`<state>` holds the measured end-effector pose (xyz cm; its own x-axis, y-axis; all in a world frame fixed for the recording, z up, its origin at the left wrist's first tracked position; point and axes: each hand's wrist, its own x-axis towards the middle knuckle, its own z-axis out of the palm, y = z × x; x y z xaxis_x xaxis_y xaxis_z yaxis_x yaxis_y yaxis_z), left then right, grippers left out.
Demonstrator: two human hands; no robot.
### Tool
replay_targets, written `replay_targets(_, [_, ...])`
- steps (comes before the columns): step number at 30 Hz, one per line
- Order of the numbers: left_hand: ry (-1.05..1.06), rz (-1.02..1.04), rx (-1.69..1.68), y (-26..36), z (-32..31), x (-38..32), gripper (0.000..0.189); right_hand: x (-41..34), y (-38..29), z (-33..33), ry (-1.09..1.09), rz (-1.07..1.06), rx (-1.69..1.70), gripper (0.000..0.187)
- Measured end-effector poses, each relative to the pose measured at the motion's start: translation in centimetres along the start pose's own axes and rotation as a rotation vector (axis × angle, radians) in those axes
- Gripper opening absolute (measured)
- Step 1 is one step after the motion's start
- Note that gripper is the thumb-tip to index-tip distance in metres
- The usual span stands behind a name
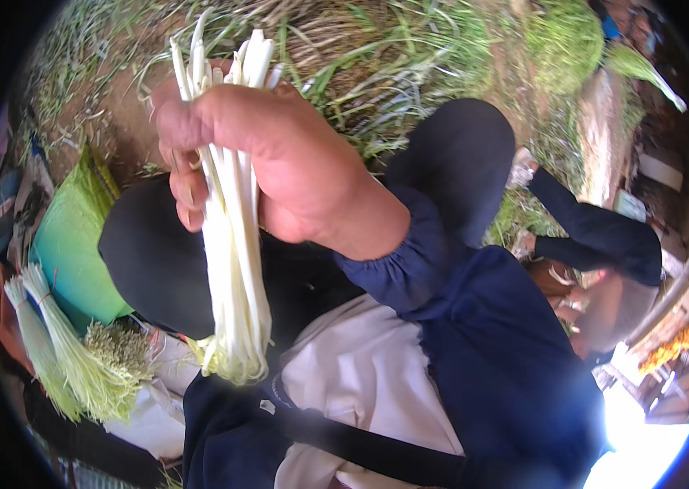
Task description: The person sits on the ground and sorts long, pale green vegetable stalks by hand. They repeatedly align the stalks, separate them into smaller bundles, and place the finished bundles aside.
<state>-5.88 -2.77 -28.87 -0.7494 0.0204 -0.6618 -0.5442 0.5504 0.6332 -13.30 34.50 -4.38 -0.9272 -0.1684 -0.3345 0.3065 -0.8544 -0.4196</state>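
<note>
My right hand (295,159) is closed around a bunch of long white vegetable stalks (231,269), held up above my lap. The stalks' pale, blunt ends stick out past my thumb, and their yellowish other ends hang down towards my body. Behind the bunch are my knees in dark cloth, one knee (155,257) on the left and the other knee (454,165) further right. My left hand is out of view.
Green and straw-coloured stalks (369,79) litter the earth floor. Tied bundles of pale stalks (69,336) lie at left beside a green plastic sack (69,238). At right, another person's dark sleeves (595,226) reach towards green leaves, near a log-like wooden piece (601,134).
</note>
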Motion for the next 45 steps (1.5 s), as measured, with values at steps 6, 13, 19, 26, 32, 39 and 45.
replay_targets(6, [0.012,-0.073,0.068,4.2,-0.5,2.2,0.017,6.0,0.0,-1.7,-0.189,0.132,-0.001,0.041])
replay_targets(13, [0.024,-0.114,0.099,6.9,3.3,1.5,0.017,10.1,-2.1,-3.3,-0.042,0.232,0.408,0.036])
replay_targets(19, [-0.005,-0.059,0.033,5.4,5.5,0.9,0.017,7.4,-2.7,-1.9,-0.081,0.108,0.239,0.035])
replay_targets(26, [-0.003,0.011,-0.032,2.7,5.7,-0.7,0.017,3.7,-2.9,-1.4,-0.041,-0.065,0.101,0.023])
replay_targets(32, [0.003,0.058,-0.06,-1.4,5.2,-2.5,0.017,1.6,-1.9,-0.8,-0.041,-0.114,0.037,0.02])
replay_targets(39, [0.033,0.209,0.001,-12.2,4.2,-4.7,0.017,0.2,0.4,0.3,-0.009,-0.138,-0.027,0.017])
replay_targets(45, [0.108,0.422,0.082,-20.0,4.8,-5.0,0.017,-1.1,1.2,1.7,-0.043,-0.155,-0.07,0.017])
